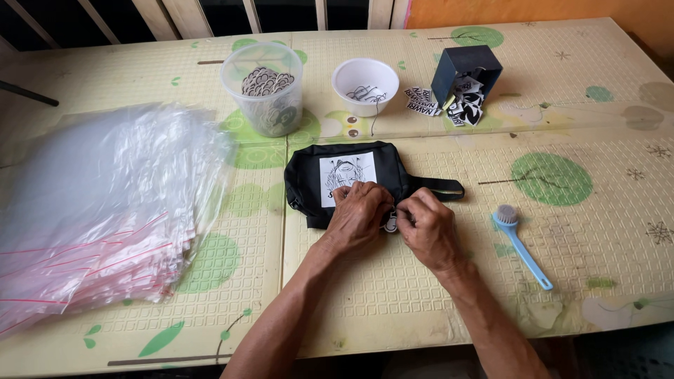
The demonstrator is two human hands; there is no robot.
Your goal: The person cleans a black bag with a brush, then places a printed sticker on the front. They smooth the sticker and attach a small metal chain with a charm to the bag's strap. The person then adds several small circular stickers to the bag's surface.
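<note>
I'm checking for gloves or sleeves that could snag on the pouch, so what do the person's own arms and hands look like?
Both forearms are bare, with no sleeves in view. The left hand and the right hand wear no gloves. No watch, bracelet or ring shows on either. Both arms look lean, with veins and tendons showing.

1. Both forearms enter from the bottom edge of the frame and converge toward its centre.
2. Left hand (pixel 358 214): palm down, fingers curled, knuckles up.
3. Right hand (pixel 426 223): just beside the left, fingers bent inward, fingertips pinched together near the left hand's.
</note>
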